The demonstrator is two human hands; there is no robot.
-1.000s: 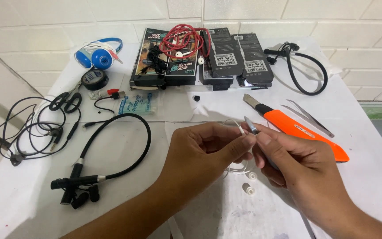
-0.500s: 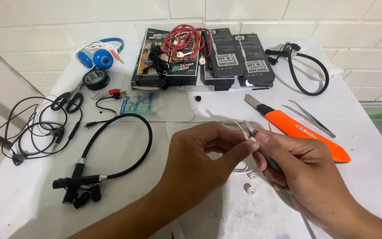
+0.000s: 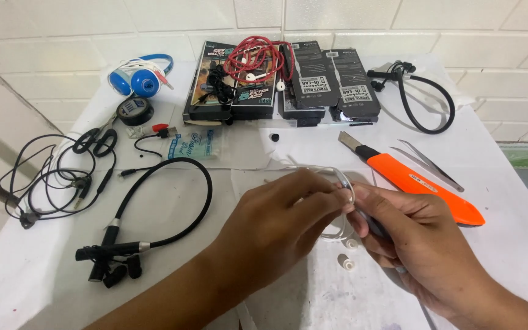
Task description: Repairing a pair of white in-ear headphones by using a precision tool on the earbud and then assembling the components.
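My left hand [image 3: 276, 223] and my right hand [image 3: 414, 241] meet over the middle of the white table [image 3: 508, 201]. Together they pinch a thin white earphone cable [image 3: 337, 177] that loops between the fingertips. My right hand also grips a slim dark tool [image 3: 374, 225], mostly hidden by the fingers. Two small white earbud pieces [image 3: 348, 253] lie on the table just below the hands.
An orange utility knife [image 3: 410, 177] and metal tweezers [image 3: 432, 166] lie to the right. Black neckband earphones [image 3: 154, 226] and tangled black wires [image 3: 50, 180] lie left. Dark earphone boxes [image 3: 313, 82] with red cables [image 3: 258, 58], blue headphones [image 3: 139, 76] and another neckband [image 3: 426, 101] sit at the back.
Both hands have drifted slightly down and left while keeping hold of the white cable. The loop of cable has shifted between the fingers.
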